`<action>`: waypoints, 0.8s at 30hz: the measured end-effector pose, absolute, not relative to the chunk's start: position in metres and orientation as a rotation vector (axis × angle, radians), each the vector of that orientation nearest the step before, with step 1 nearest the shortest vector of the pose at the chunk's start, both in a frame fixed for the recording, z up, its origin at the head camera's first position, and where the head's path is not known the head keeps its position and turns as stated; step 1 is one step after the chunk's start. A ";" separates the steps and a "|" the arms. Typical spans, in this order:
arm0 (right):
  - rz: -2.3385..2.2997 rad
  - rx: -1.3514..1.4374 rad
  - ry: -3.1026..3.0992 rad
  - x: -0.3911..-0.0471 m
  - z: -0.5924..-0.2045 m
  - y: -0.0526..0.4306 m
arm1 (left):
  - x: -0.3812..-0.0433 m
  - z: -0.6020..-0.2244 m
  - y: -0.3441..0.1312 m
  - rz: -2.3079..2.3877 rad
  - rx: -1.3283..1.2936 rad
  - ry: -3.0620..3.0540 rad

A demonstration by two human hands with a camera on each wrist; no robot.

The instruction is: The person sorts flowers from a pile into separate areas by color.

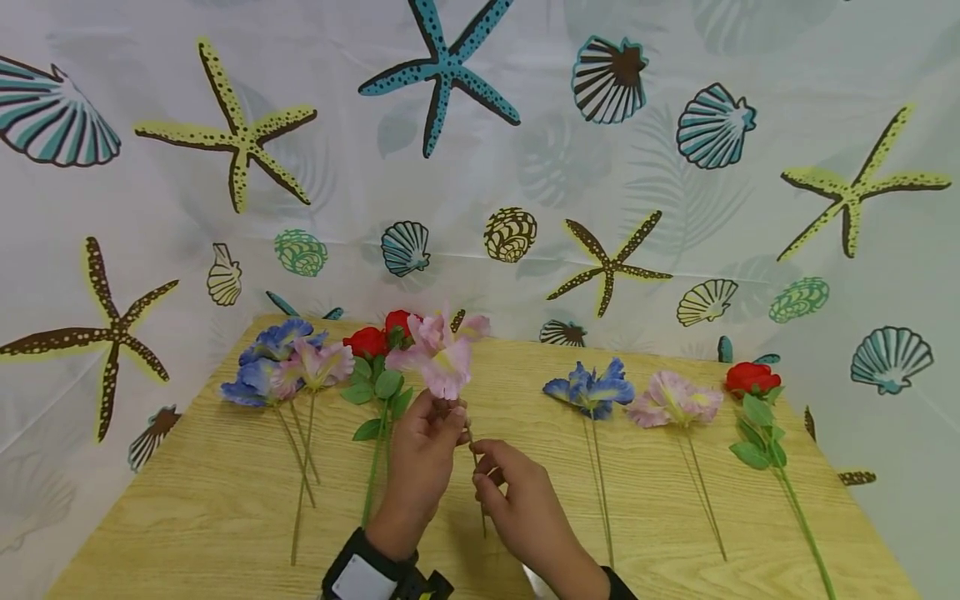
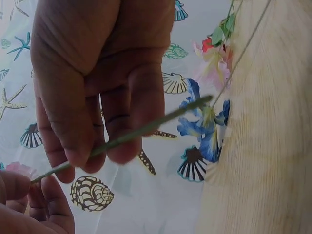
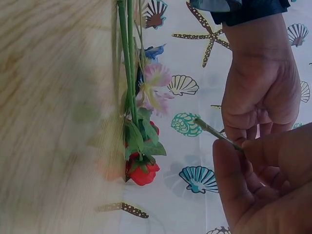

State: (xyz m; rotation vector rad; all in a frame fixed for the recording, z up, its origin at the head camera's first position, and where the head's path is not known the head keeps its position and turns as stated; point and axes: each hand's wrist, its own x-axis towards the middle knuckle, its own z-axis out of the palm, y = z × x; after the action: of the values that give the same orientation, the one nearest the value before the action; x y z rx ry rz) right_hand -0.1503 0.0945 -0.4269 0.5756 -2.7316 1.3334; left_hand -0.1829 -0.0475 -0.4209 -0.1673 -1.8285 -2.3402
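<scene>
Pink flower, both hands pinching stem

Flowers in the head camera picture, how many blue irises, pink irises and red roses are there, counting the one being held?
Blue irises: 3
Pink irises: 3
Red roses: 3
Total: 9

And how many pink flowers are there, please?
3 pink flowers: one held by the left hand and right hand, one lying at left, one at right; others may be hidden.
</scene>
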 end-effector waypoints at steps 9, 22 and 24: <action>1.342 0.493 -2.737 -0.155 -0.427 0.102 | -0.188 -0.426 -0.065 -1.537 -0.296 -2.511; 1.293 0.256 -2.667 -0.171 -0.419 0.132 | -0.198 -0.448 -0.108 -0.517 -0.065 -2.836; 1.250 0.211 -2.653 -0.174 -0.415 0.141 | -0.199 -0.450 -0.121 -0.561 -0.007 -2.893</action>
State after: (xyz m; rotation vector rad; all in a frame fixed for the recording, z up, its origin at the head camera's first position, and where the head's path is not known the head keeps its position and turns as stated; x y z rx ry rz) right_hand -0.1736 0.1407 -0.4150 0.2114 -2.6528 1.2505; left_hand -0.1993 -0.1211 -0.4505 -0.0066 -2.8928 -0.5607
